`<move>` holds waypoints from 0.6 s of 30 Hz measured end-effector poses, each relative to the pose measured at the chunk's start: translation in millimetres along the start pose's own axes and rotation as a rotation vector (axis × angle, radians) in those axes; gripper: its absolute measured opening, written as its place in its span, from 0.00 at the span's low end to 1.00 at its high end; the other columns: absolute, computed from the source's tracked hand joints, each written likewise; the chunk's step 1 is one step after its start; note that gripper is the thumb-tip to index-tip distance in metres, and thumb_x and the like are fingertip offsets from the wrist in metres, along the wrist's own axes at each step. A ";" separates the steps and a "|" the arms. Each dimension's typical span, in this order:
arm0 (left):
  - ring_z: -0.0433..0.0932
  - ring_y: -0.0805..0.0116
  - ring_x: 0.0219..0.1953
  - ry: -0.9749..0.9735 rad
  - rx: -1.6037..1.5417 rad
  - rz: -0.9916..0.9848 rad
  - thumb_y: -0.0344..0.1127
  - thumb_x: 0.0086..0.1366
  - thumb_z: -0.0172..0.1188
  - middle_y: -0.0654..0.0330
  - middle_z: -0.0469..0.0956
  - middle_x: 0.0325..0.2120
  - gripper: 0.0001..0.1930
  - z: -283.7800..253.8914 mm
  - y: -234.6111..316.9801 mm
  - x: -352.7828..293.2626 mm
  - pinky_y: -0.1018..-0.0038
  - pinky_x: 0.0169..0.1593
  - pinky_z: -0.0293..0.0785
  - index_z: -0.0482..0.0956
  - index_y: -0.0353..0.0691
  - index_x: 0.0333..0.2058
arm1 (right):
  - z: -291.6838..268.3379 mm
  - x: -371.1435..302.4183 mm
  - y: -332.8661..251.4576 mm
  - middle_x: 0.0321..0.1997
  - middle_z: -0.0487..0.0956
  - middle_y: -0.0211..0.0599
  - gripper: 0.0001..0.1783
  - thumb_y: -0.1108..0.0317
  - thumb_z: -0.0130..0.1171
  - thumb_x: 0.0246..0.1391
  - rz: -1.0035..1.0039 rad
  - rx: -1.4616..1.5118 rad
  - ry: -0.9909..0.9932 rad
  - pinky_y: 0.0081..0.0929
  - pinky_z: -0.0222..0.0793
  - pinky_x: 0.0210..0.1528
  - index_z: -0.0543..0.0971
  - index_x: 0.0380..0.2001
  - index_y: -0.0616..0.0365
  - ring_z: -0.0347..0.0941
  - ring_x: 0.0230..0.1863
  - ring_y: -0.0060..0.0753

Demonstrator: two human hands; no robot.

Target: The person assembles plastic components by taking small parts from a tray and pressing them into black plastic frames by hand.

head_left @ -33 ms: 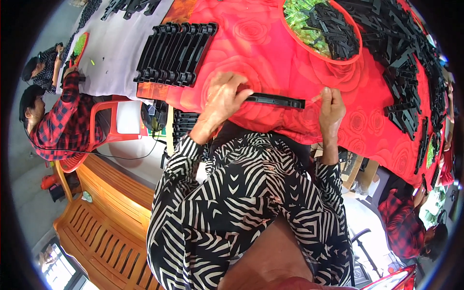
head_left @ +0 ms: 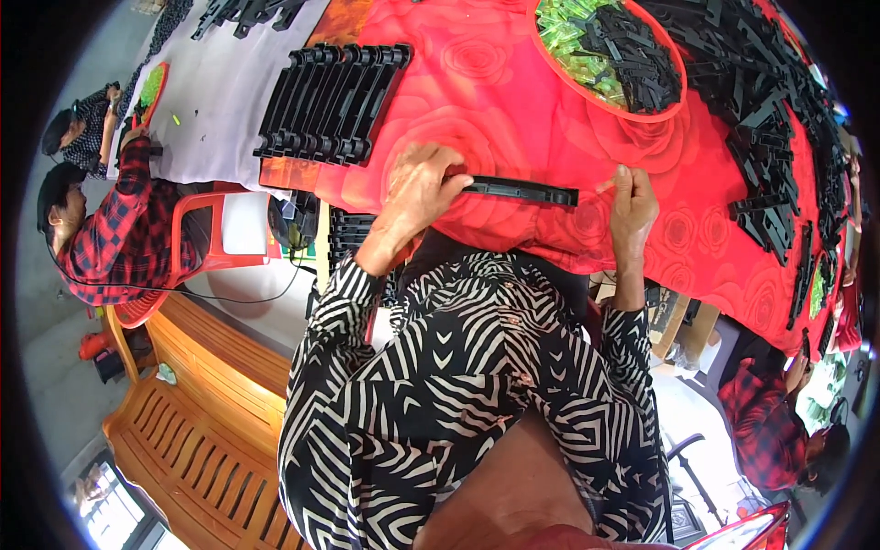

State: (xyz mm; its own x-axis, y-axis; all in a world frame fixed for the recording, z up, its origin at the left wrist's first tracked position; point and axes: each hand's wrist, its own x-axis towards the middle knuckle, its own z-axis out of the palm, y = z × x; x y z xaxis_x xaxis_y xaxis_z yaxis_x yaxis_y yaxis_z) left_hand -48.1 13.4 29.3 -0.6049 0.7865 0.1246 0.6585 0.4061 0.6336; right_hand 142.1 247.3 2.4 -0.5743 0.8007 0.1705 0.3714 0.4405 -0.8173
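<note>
left hand (head_left: 417,188) curled gripping, right hand (head_left: 631,203) pinching

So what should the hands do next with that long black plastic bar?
Probably bring the right hand up to the free end of the long black plastic bar: the left hand grips one end, and the right hand's pinched fingertips sit just beside the other.

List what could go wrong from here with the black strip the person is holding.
1. The left hand grips only one end of the long black strip, so the far end might tip or swing.
2. The right hand pinches something too small to identify; it could slip onto the red cloth.
3. The row of finished black strips lies close to the left hand and could be knocked.
</note>
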 end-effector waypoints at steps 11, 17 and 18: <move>0.74 0.49 0.38 -0.219 0.084 -0.073 0.35 0.48 0.66 0.51 0.76 0.32 0.11 -2.7 0.4 5.8 0.58 0.41 0.71 0.76 0.37 0.29 | 12.2 -11.2 -21.5 0.40 0.73 0.51 0.20 0.62 0.63 0.50 -0.383 -0.277 -0.011 0.42 0.65 0.43 0.74 0.44 0.63 0.68 0.42 0.52; 0.74 0.47 0.39 -0.235 0.050 -0.111 0.33 0.46 0.67 0.50 0.74 0.31 0.12 4.9 -0.5 6.7 0.59 0.41 0.71 0.75 0.37 0.28 | 17.3 -33.8 -40.5 0.46 0.71 0.46 0.30 0.60 0.67 0.42 -0.563 -0.325 -0.340 0.41 0.61 0.49 0.72 0.49 0.60 0.66 0.48 0.48; 0.75 0.48 0.37 -0.227 -0.008 -0.122 0.33 0.47 0.67 0.50 0.75 0.30 0.12 7.0 -1.8 6.8 0.59 0.41 0.71 0.75 0.36 0.29 | 19.6 -34.2 -34.2 0.47 0.71 0.45 0.31 0.61 0.68 0.41 -0.577 -0.369 -0.370 0.39 0.60 0.50 0.72 0.49 0.60 0.65 0.49 0.47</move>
State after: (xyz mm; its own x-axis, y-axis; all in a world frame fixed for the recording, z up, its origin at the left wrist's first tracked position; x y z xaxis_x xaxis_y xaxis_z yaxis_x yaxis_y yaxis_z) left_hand -50.2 21.3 23.7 -0.5632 0.8164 -0.1274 0.5826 0.5017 0.6394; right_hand 134.8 196.9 13.7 -0.9327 0.2447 0.2649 0.1214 0.9047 -0.4083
